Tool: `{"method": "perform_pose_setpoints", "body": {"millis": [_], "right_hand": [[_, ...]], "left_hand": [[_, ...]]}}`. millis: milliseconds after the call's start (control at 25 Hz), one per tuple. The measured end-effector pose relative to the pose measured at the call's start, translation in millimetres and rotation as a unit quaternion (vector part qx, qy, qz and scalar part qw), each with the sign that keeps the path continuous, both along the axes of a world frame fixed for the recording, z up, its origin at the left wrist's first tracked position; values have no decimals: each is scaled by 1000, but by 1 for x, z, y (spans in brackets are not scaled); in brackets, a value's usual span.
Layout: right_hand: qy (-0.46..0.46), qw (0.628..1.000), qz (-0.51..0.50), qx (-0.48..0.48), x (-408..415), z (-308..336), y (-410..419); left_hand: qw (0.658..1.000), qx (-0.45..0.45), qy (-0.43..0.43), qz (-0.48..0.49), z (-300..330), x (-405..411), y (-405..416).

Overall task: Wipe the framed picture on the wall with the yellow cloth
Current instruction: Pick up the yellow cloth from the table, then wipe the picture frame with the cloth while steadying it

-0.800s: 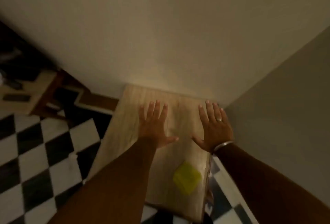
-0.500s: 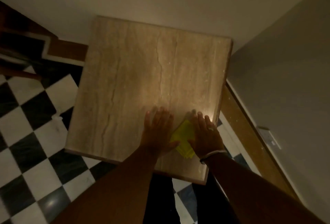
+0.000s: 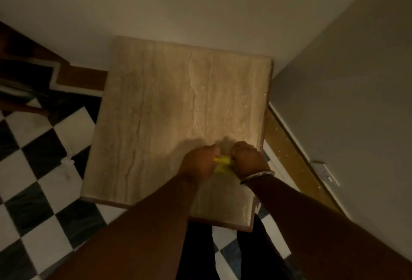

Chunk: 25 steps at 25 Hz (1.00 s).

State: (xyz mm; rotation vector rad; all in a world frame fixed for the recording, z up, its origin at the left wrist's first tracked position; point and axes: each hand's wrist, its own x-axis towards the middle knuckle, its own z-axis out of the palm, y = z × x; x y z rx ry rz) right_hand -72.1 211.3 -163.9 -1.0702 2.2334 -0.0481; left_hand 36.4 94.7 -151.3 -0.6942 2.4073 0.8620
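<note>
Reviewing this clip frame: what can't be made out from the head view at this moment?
- Framed picture: not in the head view; only bare wall shows above the table.
- Yellow cloth: mostly hidden between the left hand and right hand; its fold and size are unclear.
- Each hand's grip: fingers curl under, so contact points are hidden.
- Dark objects at the left edge: cut off and blurred.

Left hand (image 3: 199, 161) and right hand (image 3: 248, 159) fisted together.
</note>
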Motion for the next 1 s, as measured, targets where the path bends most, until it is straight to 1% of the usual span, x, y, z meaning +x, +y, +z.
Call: {"method": "perform_pose_setpoints", "body": {"millis": [40,120,160,200,280,360,400,480,560,640,720,760,840,920,1000], "right_hand": [[-26,999,-39,-18,-14,32,-7],[-27,991,-108,-69,-49,109,-17],[-15,986,-130,-100,-67,149,-18],[16,979,-147,-141,-91,203,-17],[72,964,-155,-205,-126,283,-10],[162,932,-184,-265,-159,391,11],[206,914,-195,-291,-171,449,28],[296,872,-200,-334,-180,562,68],[376,822,-200,-377,-171,673,115],[441,773,-197,-411,-156,760,160],[493,726,-197,-437,-139,834,208],[513,708,-197,-444,-132,864,232],[547,679,-200,-447,-118,915,287],[580,649,-196,-453,-109,952,339],[619,608,-187,-460,-102,983,395]], "left_hand": [[1000,13,25,-3,32,-15,-15],[995,19,94,-37,108,-55,-43],[990,11,126,-61,147,-76,-53],[981,-11,167,-98,202,-108,-63],[959,-43,232,-155,282,-159,-70],[917,-85,324,-217,388,-206,-61],[887,-104,377,-244,444,-225,-48],[820,-145,476,-282,552,-246,-13],[747,-163,574,-294,660,-250,31],[695,-140,639,-299,749,-245,76],[652,-88,691,-298,825,-237,128],[642,-50,708,-291,857,-235,153],[635,28,723,-271,915,-230,212],[626,88,728,-265,955,-232,266],[601,138,739,-271,983,-234,323]]}}
